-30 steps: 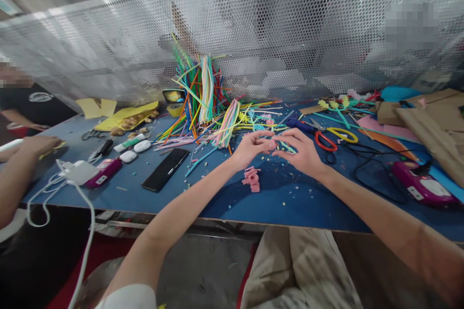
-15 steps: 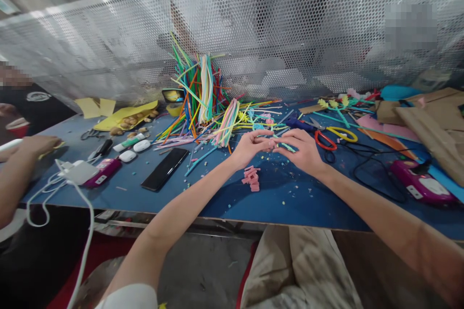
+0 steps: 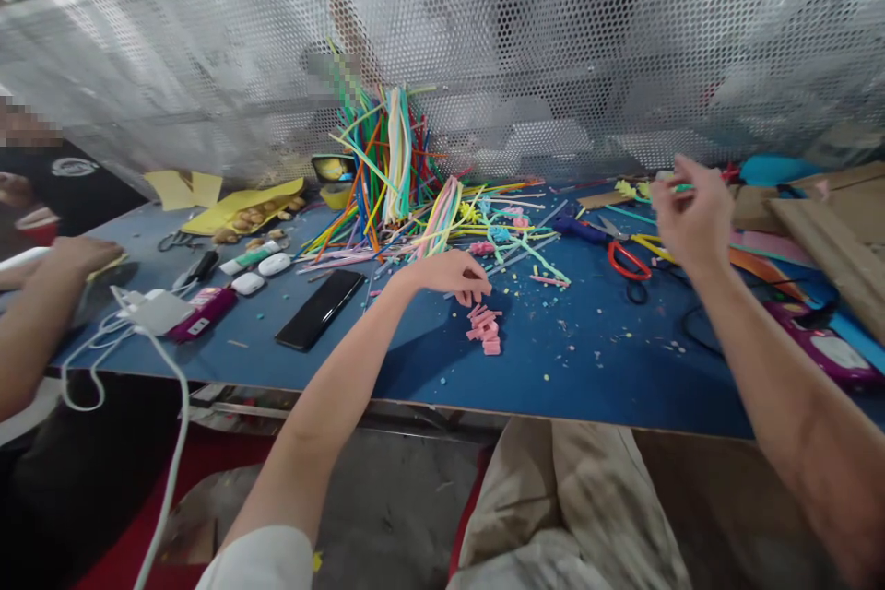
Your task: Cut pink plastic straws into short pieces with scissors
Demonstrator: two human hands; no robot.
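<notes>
My left hand (image 3: 456, 277) hangs over a small pile of pink cut pieces (image 3: 485, 332), fingers loosely bent downward and a little apart. Nothing shows in it. Off to the right, my right hand (image 3: 695, 212) is raised above the table, its thumb and fingers bent but parted. Behind it are yellow-green fuzzy flowers (image 3: 632, 191), partly covered by the hand. Between the hands lies a bent light-green pipe-cleaner stem (image 3: 539, 260), with a thin pink strip (image 3: 549, 280) close by.
Pipe cleaners (image 3: 397, 157) stand bundled at the back. Scissors with red and yellow handles (image 3: 629, 260) lie near my right forearm. A black phone (image 3: 320, 310) is left of my left arm. A co-worker's arm (image 3: 62, 286) rests at far left. Cardboard (image 3: 822, 249) lies at right.
My hands were together over the light-green stem; it now lies on the table, let go. The left hand moved left and down toward the pink pieces, the right hand rightward and up.
</notes>
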